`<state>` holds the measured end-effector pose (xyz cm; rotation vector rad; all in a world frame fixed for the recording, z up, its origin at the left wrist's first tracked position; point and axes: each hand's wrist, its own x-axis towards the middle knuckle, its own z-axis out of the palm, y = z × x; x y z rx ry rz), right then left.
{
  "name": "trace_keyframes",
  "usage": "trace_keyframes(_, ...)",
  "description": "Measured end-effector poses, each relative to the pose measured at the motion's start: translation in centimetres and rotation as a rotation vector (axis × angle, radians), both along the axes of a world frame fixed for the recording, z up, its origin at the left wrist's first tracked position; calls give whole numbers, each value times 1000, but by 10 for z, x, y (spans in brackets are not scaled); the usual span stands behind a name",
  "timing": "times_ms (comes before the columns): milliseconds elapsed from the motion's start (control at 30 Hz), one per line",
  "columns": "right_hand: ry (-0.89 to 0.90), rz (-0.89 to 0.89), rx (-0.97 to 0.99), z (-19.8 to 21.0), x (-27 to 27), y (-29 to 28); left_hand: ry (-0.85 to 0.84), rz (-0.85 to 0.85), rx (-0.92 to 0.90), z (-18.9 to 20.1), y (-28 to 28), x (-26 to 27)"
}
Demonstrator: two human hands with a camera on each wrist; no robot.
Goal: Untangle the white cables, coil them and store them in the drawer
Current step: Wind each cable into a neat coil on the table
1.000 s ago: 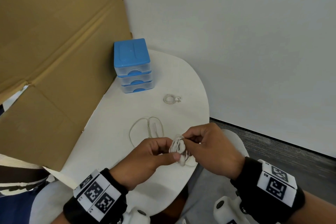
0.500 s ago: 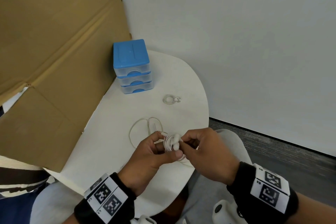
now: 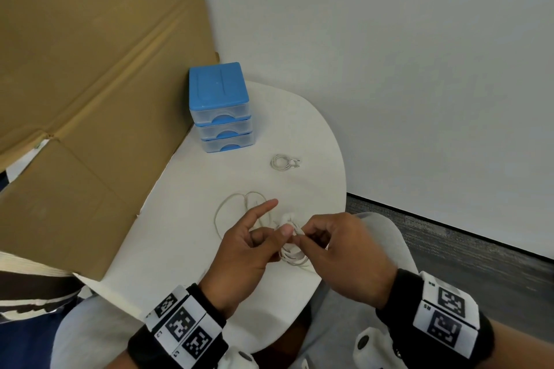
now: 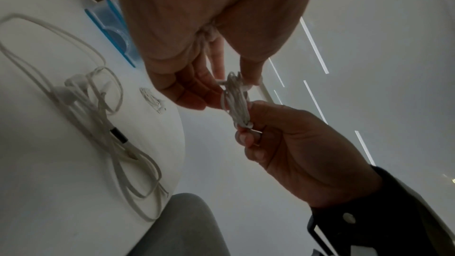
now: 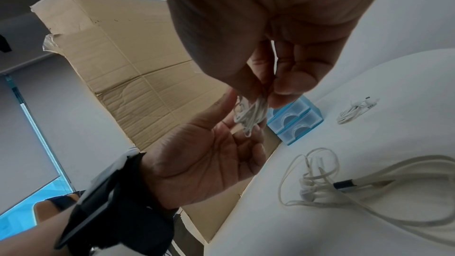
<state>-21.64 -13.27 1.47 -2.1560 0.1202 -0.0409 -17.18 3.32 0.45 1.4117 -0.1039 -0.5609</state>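
Both hands pinch cable bundle (image 3: 290, 244) | left (image 3: 245, 252) forefinger extended | right (image 3: 341, 255) curled

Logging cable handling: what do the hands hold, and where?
Both hands pinch one coiled white cable: left at one end, right at the other.

The head view looks steeply down from above at both hands meeting over the near edge of the table (image 3: 186, 219). The left wrist view sits close under the left hand (image 4: 197, 50), facing up past its fingers toward the wall. The right wrist view sits close under the right hand (image 5: 270, 32), facing the cardboard. All three share the cable bundle (image 3: 289, 238) pinched between the hands.
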Motion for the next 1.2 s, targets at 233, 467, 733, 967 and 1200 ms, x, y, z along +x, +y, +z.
trace_keyframes(233, 31, 18, -27, 2, -1, 1, -147, 59, 183, -6, 0, -1)
trace_keyframes(467, 64, 23, -33, 3, 1, 1, 173, 84, -102, -1, -3, 3)
trace_keyframes(733, 120, 36, 32, 5, 1, -1, 110, -41, 140, -5, -1, 0)
trace_keyframes(967, 213, 35, 86, -1, 4, -8, -38, -147, 196, -12, 4, -1)
trace_keyframes(1200, 304, -5, 147, -2, 24, -16, 246, -104, 88, -16, -2, 16)
